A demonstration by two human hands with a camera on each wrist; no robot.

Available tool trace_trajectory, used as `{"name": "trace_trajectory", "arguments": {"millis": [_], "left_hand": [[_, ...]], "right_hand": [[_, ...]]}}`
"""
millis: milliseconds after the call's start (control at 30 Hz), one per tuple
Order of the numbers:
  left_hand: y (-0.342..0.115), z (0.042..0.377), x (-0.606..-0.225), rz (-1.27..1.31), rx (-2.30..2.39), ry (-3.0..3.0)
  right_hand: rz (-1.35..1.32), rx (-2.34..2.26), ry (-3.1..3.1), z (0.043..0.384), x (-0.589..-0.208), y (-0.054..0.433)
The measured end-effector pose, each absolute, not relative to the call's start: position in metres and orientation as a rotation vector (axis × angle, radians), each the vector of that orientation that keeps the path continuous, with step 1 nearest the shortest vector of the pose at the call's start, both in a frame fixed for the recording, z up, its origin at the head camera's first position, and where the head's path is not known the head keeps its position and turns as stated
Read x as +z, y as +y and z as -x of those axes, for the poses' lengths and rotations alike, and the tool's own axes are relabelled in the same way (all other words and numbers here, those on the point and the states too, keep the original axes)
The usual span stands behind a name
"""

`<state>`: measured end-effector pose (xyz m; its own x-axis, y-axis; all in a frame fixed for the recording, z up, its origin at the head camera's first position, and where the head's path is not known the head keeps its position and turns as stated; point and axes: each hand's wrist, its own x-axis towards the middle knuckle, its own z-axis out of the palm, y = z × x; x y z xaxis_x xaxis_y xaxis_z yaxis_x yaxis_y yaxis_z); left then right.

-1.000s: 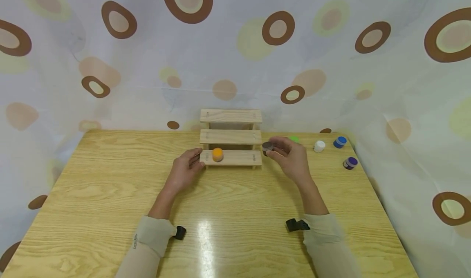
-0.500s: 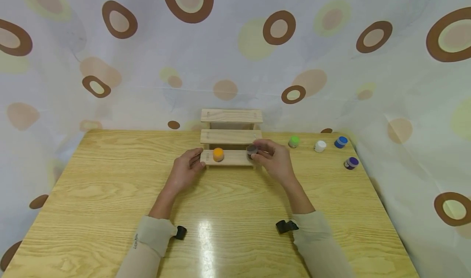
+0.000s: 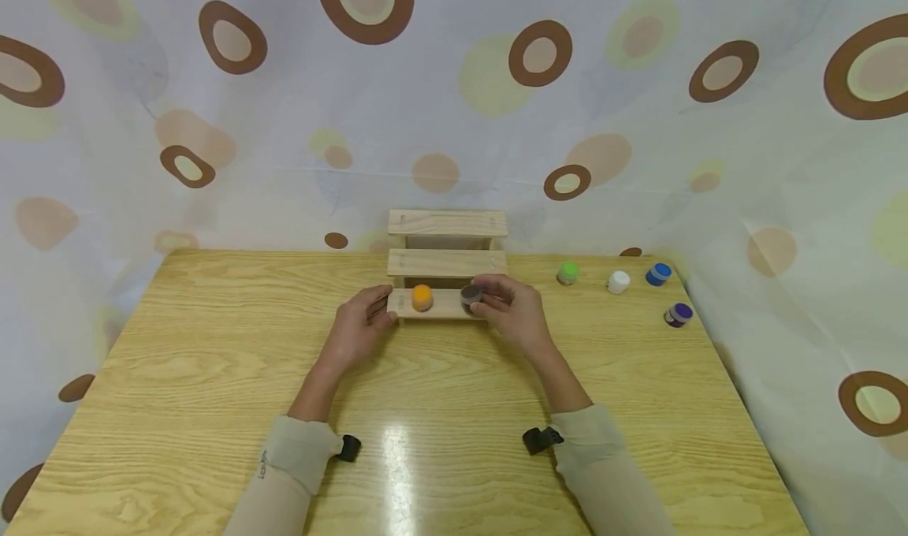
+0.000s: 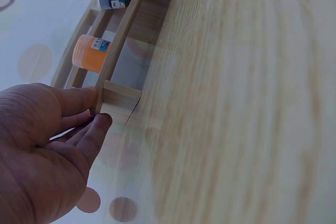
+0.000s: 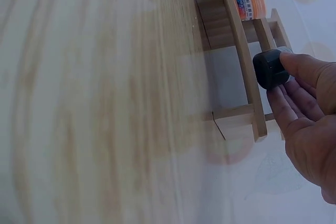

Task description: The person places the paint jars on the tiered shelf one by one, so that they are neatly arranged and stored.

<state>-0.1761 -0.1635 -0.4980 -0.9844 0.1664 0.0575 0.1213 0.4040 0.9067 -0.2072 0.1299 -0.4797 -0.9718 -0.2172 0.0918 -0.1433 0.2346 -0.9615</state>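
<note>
A three-tier wooden step rack (image 3: 447, 262) stands at the back of the table. My left hand (image 3: 357, 327) holds the left end of its lowest step, thumb and fingers at the board's edge in the left wrist view. On that step sits an orange paint jar (image 3: 422, 297), upright, near the left end. My right hand (image 3: 516, 315) pinches a black paint jar (image 5: 269, 70) between thumb and fingers. This jar is over the right half of the lowest step, close to its surface and apart from the orange one.
Right of the rack stand a green paint jar (image 3: 567, 273), a white paint jar (image 3: 618, 282), a blue paint jar (image 3: 658, 274) and a purple paint jar (image 3: 678, 314) near the table's right edge. A patterned curtain (image 3: 454, 126) hangs right behind the wooden table (image 3: 454, 410).
My right hand has carried the black paint jar leftward from beside the rack to over the lowest step, uncovering the green jar. My left hand has stayed on the step's end.
</note>
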Motion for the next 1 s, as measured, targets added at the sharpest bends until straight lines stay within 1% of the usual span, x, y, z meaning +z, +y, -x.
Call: {"name": "trace_trajectory", "arguments": {"millis": [1000], "left_hand": [[-0.163,0.177,-0.499,-0.237,1.671,2.574]], "right_hand": [[0.375,-1.804,2.438,0.206,-0.484,0.141]]}}
